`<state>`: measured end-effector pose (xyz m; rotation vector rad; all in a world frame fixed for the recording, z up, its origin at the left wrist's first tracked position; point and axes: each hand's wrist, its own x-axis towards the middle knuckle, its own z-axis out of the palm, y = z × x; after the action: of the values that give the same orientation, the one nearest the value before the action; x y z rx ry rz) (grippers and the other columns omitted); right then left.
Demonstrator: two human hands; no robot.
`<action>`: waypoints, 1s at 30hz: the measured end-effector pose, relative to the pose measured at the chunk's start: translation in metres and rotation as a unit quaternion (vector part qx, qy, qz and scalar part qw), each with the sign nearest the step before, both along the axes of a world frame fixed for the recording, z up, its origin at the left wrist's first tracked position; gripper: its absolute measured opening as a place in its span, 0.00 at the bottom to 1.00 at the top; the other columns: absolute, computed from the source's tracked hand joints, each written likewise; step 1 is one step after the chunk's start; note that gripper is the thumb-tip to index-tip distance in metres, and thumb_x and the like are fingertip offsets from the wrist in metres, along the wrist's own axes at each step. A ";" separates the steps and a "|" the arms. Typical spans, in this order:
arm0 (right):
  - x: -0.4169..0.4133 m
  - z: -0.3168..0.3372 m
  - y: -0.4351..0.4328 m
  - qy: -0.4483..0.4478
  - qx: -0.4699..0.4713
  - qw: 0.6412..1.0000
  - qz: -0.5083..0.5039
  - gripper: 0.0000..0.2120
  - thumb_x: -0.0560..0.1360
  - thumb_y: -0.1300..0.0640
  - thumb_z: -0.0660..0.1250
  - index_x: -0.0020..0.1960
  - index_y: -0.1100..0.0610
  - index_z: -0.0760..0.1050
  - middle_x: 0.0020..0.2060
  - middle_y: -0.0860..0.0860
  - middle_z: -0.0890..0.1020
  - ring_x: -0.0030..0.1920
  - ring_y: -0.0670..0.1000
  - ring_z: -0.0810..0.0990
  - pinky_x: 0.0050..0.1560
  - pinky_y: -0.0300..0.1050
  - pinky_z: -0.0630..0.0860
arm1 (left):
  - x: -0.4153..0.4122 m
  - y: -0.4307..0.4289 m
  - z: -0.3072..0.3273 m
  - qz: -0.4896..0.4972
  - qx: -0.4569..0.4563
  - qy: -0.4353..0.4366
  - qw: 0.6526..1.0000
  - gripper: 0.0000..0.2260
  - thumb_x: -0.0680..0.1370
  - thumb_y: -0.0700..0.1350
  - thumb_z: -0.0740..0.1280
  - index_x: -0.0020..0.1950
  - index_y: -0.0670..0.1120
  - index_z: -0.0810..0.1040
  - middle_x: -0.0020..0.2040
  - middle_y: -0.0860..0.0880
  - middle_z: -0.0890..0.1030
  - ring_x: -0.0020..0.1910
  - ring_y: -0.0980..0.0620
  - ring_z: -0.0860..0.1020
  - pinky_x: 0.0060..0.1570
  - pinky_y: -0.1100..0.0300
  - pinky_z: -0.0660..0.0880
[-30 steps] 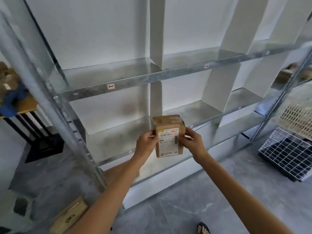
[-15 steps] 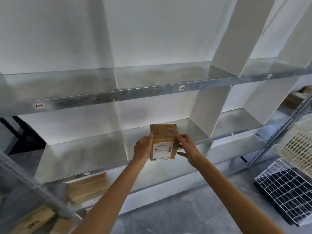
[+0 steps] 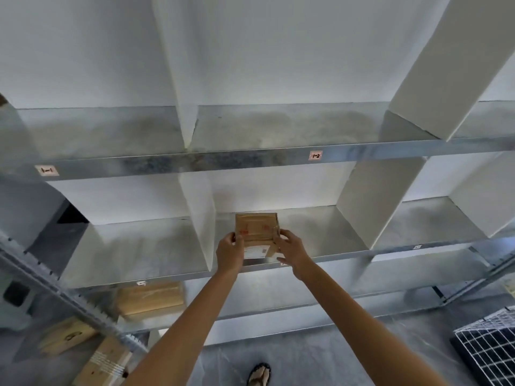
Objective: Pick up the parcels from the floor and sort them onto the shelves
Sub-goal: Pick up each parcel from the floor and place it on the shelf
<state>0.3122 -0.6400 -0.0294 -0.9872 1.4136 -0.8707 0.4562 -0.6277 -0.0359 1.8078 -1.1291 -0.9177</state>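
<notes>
A small brown cardboard parcel (image 3: 256,227) with a white label sits at the front of the middle shelf (image 3: 320,240), in the bay just right of a white divider. My left hand (image 3: 230,253) holds its left side. On the right side, my right hand (image 3: 291,246) has its fingers curled against the parcel's front corner. The parcel's underside is hidden by my hands, so I cannot tell if it rests fully on the shelf.
White dividers (image 3: 198,215) split the metal shelves into bays; the top shelf edge carries tags 1-1 (image 3: 47,170) and 1-2 (image 3: 315,156). Another parcel (image 3: 150,300) lies on the bottom shelf at left, more boxes (image 3: 67,337) left of it. A wire basket (image 3: 490,346) stands on the floor at right.
The parcel moved forward and up into the middle shelf's bay, and tipped so its top faces me. My view swung right and closer to the shelves.
</notes>
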 end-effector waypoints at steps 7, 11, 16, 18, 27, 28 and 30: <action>0.023 -0.027 -0.053 0.051 0.027 0.998 -0.002 0.15 0.78 0.56 0.62 0.63 0.60 0.74 0.55 0.62 0.80 0.55 0.61 0.80 0.59 0.58 0.76 | 0.019 -0.048 -0.026 0.035 0.047 0.019 0.998 0.15 0.82 0.46 0.55 0.57 0.38 0.77 0.53 0.39 0.80 0.46 0.44 0.78 0.41 0.58 0.72; 0.034 -0.028 -0.095 0.047 0.022 0.999 0.008 0.15 0.79 0.57 0.61 0.63 0.60 0.74 0.54 0.61 0.81 0.52 0.59 0.81 0.58 0.58 0.77 | 0.024 -0.079 -0.028 0.070 0.033 0.047 0.996 0.15 0.82 0.45 0.56 0.56 0.37 0.77 0.51 0.38 0.81 0.48 0.41 0.80 0.43 0.55 0.77; 0.042 -0.035 -0.123 0.080 0.006 0.997 0.010 0.17 0.80 0.53 0.60 0.66 0.59 0.71 0.59 0.58 0.79 0.54 0.58 0.80 0.56 0.54 0.79 | 0.027 -0.108 -0.029 0.090 0.024 0.044 0.995 0.14 0.82 0.45 0.55 0.57 0.39 0.77 0.48 0.40 0.80 0.42 0.47 0.78 0.36 0.59 0.75; 0.040 -0.038 -0.128 0.123 -0.017 0.992 0.021 0.18 0.79 0.52 0.60 0.67 0.58 0.70 0.59 0.58 0.80 0.53 0.57 0.81 0.49 0.47 0.81 | 0.028 -0.115 -0.031 0.090 0.018 0.027 0.995 0.14 0.82 0.45 0.55 0.55 0.39 0.78 0.48 0.39 0.81 0.40 0.47 0.77 0.33 0.62 0.72; 0.038 -0.043 -0.126 0.253 -0.080 0.962 0.064 0.20 0.80 0.47 0.55 0.68 0.55 0.70 0.59 0.55 0.81 0.51 0.55 0.81 0.39 0.40 0.74 | 0.027 -0.116 -0.032 0.073 0.005 -0.036 0.997 0.17 0.82 0.47 0.55 0.54 0.38 0.78 0.47 0.38 0.82 0.40 0.47 0.77 0.39 0.58 0.73; 0.038 -0.041 -0.126 0.258 -0.077 0.961 0.070 0.21 0.81 0.46 0.53 0.69 0.55 0.69 0.61 0.56 0.79 0.54 0.56 0.80 0.43 0.42 0.75 | 0.027 -0.114 -0.032 0.070 0.007 -0.035 0.997 0.17 0.82 0.48 0.54 0.55 0.38 0.78 0.48 0.38 0.82 0.41 0.47 0.78 0.40 0.58 0.73; 0.038 -0.038 -0.124 0.268 -0.073 0.958 0.076 0.25 0.81 0.44 0.50 0.72 0.56 0.64 0.67 0.57 0.74 0.63 0.58 0.76 0.58 0.50 0.74 | 0.026 -0.108 -0.032 0.067 0.011 -0.005 0.998 0.19 0.83 0.50 0.53 0.56 0.38 0.76 0.49 0.39 0.81 0.44 0.43 0.79 0.44 0.54 0.76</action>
<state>0.3504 -0.7640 -0.0670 -1.5034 1.7105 -0.6207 0.4821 -0.7355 -0.0674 1.8830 -0.9942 -0.8461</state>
